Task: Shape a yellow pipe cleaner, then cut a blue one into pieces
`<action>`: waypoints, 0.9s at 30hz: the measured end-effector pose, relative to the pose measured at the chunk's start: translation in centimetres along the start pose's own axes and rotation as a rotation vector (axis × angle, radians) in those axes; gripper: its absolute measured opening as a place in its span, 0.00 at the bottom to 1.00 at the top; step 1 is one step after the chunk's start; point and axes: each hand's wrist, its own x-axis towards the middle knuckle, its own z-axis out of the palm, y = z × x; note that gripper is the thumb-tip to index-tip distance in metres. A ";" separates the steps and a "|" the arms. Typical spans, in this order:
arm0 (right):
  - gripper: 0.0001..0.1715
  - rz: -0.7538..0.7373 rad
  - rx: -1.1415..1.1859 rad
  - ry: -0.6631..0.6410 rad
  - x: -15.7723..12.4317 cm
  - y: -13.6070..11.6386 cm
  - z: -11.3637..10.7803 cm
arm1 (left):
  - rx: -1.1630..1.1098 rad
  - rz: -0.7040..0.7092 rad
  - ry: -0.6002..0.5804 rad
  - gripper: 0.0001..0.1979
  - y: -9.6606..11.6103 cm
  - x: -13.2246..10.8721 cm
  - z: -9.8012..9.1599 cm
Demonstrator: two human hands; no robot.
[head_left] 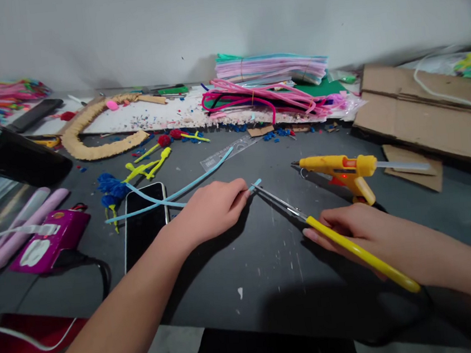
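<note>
Pinching a light blue pipe cleaner [257,183] near one end in the left hand [219,205], just over the surface [213,285], probably to steady it for the yellow-handled tool [355,248] gripped in the right hand [363,229]. Got a glue gun [329,166] just beyond, maybe for easy reach.

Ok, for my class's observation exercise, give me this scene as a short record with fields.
Left hand: pinching a pale-blue fuzzy pipe cleaner near one end
Right hand: holding a yellow-handled metal tool
Tool tip: at that end; exact contact unclear
Right side: yellow plastic glue gun, red light lit
Left side: black-screened rectangular phone
Back left: tan C-shaped wrapped ring
</note>
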 end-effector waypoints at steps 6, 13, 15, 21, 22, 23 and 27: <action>0.31 0.033 -0.001 -0.098 0.8 -0.5 -0.3 | -0.004 -0.017 -0.008 0.17 -0.2 -0.4 -0.3; 0.34 0.069 -0.003 -0.073 0.9 -2.1 -0.9 | 0.006 -0.048 -0.010 0.16 -0.3 -0.7 -0.6; 0.34 0.072 -0.010 -0.073 0.9 -1.9 -0.7 | 0.009 -0.044 -0.011 0.16 -0.2 -0.6 -0.5; 0.33 0.025 0.013 -0.038 0.8 -0.3 0.2 | -0.013 -0.047 -0.007 0.16 -1.0 -0.7 -0.8; 0.33 0.025 0.026 -0.039 0.7 -0.1 0.3 | -0.017 -0.050 0.003 0.16 -1.2 -0.7 -1.0; 0.33 0.032 0.041 -0.042 0.6 0.0 0.2 | -0.021 -0.054 0.014 0.16 -1.3 -0.8 -1.1; 0.30 0.092 0.093 -0.051 0.1 -0.1 -0.5 | -0.035 -0.064 0.061 0.16 -1.5 -0.9 -1.4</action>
